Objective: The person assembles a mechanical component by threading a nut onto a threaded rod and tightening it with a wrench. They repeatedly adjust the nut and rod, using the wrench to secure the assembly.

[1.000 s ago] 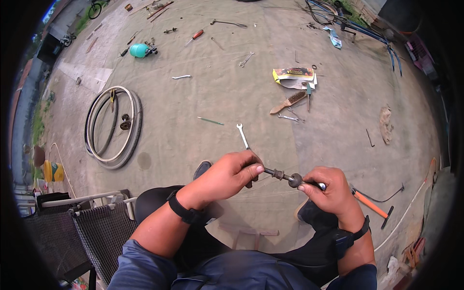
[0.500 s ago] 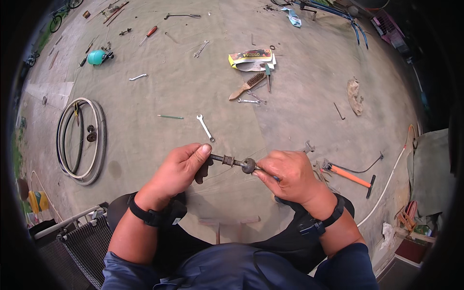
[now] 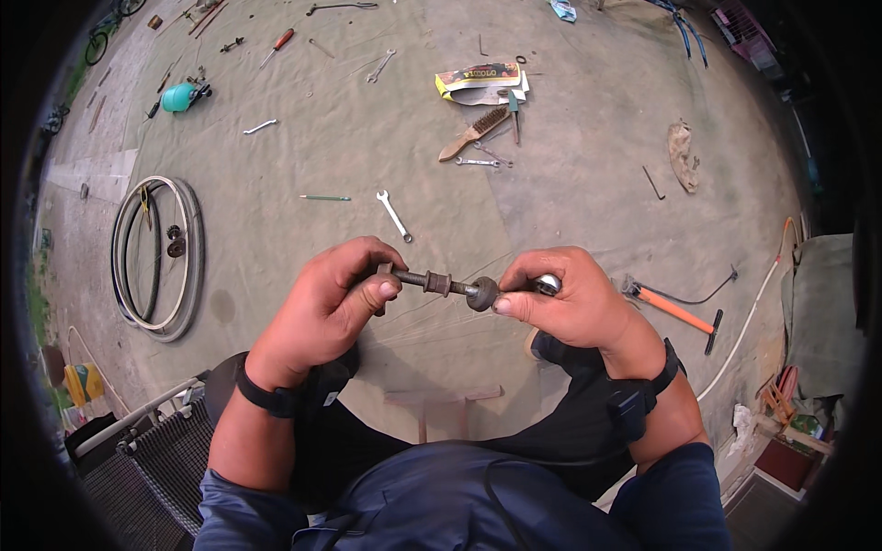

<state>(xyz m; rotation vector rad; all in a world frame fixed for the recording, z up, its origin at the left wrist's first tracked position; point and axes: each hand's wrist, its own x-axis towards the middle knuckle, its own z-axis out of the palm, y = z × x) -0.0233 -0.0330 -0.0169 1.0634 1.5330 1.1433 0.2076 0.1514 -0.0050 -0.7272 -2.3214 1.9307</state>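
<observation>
A dark metal axle (image 3: 410, 276) lies level across the middle, with flanged sleeve-like pieces (image 3: 439, 283) on its shaft. My left hand (image 3: 329, 308) grips its left end between thumb and fingers. At its right end sits a round dark cone-shaped piece (image 3: 482, 293), which my right hand (image 3: 574, 298) pinches with thumb and forefinger. A shiny round metal end (image 3: 548, 284), perhaps of a tool, shows in the palm of my right hand; the rest of it is hidden. Just beyond the axle, a combination spanner (image 3: 394, 217) rests on the ground cloth.
A green pencil (image 3: 325, 197) lies left of the spanner. Farther off are a wire brush (image 3: 474, 135), more spanners (image 3: 478, 163) and a red-handled screwdriver (image 3: 277, 48). Bicycle tyres (image 3: 193, 266) lie at left, an orange hand pump (image 3: 675, 310) at right.
My hands have shifted slightly up, and the right hand has turned so the shiny round end shows. The right hand's fingers have moved onto the round piece. The view has tilted a little downward.
</observation>
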